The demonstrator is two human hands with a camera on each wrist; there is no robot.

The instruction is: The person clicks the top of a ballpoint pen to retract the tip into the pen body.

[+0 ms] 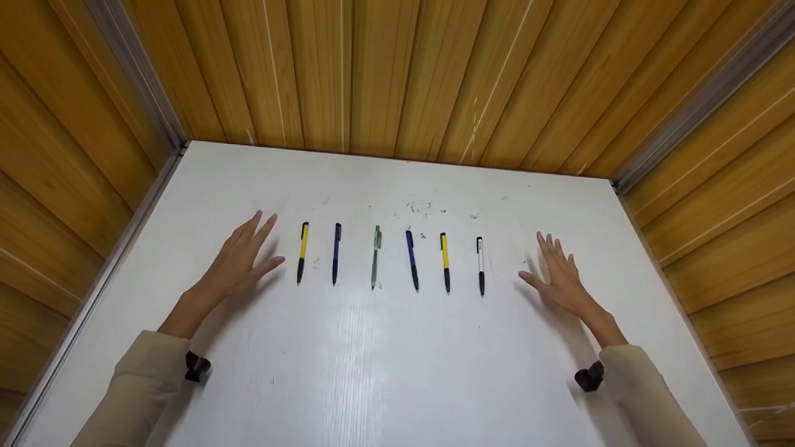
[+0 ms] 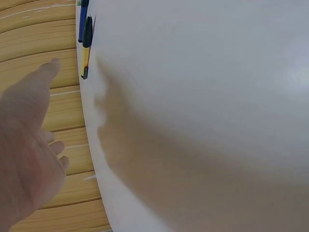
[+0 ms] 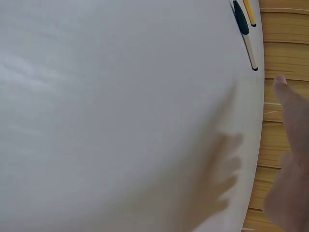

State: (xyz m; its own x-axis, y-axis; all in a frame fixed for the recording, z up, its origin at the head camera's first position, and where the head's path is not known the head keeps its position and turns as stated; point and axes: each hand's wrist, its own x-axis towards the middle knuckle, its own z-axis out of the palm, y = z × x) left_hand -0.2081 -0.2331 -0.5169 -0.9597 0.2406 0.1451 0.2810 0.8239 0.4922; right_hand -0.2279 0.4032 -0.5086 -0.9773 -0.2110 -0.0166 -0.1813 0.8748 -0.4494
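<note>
left grip [image 1: 238, 262]: fingers extended, thumb apart | right grip [image 1: 561, 280]: fingers extended, thumb apart

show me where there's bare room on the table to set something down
The widest free patch of the white flat table lies between the left beige sleeve and right beige sleeve, nearer than the six slim mixed-colour pens. Another, smudged in places, runs behind them to the brown slatted wall. Crowded: among the pens, between the bare left hand and bare right hand.

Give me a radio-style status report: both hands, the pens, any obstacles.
Left hand outstretched, holding nothing; right hand the same. Six pens in a row between them on white table. No obstacle visible between hands and pens.
</note>
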